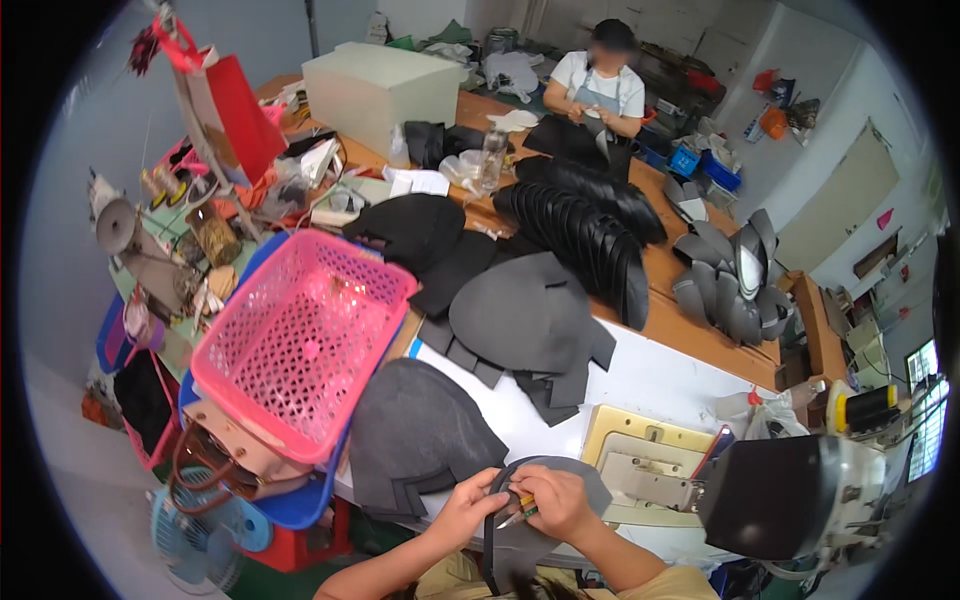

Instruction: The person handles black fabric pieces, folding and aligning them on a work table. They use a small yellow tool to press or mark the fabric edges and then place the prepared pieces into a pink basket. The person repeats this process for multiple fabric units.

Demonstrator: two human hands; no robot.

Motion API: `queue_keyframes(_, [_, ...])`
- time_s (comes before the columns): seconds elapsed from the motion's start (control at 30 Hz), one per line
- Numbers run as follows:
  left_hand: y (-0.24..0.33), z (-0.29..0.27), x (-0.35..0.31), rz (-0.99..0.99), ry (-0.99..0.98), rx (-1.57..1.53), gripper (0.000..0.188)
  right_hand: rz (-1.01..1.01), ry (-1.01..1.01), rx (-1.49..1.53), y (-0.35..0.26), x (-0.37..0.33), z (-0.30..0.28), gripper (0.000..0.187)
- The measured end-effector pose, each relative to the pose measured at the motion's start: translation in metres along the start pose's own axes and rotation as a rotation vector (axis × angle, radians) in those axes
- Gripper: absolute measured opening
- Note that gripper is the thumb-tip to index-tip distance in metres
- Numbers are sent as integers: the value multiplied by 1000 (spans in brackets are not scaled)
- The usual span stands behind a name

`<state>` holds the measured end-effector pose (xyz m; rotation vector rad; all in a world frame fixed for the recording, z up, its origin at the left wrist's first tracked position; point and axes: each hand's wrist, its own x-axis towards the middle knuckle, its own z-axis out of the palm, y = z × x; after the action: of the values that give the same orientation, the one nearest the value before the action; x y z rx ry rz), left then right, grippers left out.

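My left hand (467,508) is closed on the edge of a dark grey sheet piece (520,552) with a black strip along its rim. The piece is held up close to my body, at the front of the white table. Right beside it, my right hand (556,502) is closed round a small pair of snips (515,514) with a yellow and green handle; its metal tip points toward my left fingers. Fingers hide part of the tool and the piece's edge. Left of my hands lies a stack of grey cap-shaped pieces (420,430), with another stack (525,310) farther back.
A sewing machine (775,495) stands close on the right, its pale yellow bed plate (640,460) beside my right hand. A pink basket (375,385) sits at left. Black curved pieces (590,235) line the brown table; a co-worker (600,85) is at its far side.
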<state>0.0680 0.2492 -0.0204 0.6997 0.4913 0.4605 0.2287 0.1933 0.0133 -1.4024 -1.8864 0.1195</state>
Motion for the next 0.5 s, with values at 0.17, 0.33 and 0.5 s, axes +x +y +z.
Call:
queue_keyframes(0.17, [76, 34, 0, -155, 40, -93, 15, 82, 69, 37, -40, 42, -31, 30])
queue_keyframes(0.33, [135, 55, -8, -193, -26, -30, 15, 73, 190, -11, -74, 79, -53, 35])
queue_keyframes(0.5, [154, 67, -9, -196, -101, 98, 16, 112, 308, 48, -85, 78, -58, 36])
